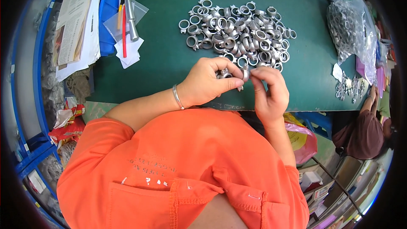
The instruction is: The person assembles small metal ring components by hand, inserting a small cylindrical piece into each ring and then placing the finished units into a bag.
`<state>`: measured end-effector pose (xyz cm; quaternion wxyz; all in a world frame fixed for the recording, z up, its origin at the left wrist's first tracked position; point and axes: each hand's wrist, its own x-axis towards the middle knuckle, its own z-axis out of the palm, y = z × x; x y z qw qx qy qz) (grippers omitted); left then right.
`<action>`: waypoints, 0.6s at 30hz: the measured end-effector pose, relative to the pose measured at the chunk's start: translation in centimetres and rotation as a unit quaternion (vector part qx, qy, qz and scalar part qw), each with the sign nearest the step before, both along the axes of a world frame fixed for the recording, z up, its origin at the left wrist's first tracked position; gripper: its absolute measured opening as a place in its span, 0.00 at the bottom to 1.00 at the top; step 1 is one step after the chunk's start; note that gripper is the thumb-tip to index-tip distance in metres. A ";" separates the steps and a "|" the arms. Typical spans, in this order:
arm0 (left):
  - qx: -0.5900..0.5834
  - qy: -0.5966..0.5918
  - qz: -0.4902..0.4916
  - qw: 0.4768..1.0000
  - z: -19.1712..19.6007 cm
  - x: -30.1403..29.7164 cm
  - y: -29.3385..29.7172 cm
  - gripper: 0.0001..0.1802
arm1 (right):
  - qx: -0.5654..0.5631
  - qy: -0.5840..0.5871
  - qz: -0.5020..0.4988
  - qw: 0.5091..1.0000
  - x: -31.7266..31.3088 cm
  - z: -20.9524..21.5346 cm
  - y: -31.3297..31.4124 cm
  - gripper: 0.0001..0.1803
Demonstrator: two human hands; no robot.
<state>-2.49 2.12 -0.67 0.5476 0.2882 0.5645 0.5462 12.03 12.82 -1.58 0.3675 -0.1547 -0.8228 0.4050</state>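
Note:
Just in front of the pile, my left hand (pixel 208 80) pinches a small silver metal ring (pixel 246 74) between thumb and fingers. More metal rings (pixel 224 74) show in or right beside that hand's curled fingers. My right hand (pixel 272 92) meets it from the right, its thumb and forefinger closed together at the ring's edge. Whatever those fingertips grip is too small to make out. Beyond both hands lies a wide heap of similar rings (pixel 243 32), many with a small lug on the outside.
The green tabletop (pixel 165 63) carries a metal rod (pixel 130 12), a red stick (pixel 124 32) and white paper scraps (pixel 130 53) at left. A blue bin (pixel 108 17) and papers (pixel 76 21) stand beyond. Bagged rings (pixel 345 25) and loose small parts (pixel 351 88) lie right, near another person (pixel 362 131).

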 end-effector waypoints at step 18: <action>0.051 0.085 -0.007 0.995 0.4 0.2 -0.6 0.08 | -0.192 0.010 -0.007 0.981 0.7 -1.0 -1.6 0.16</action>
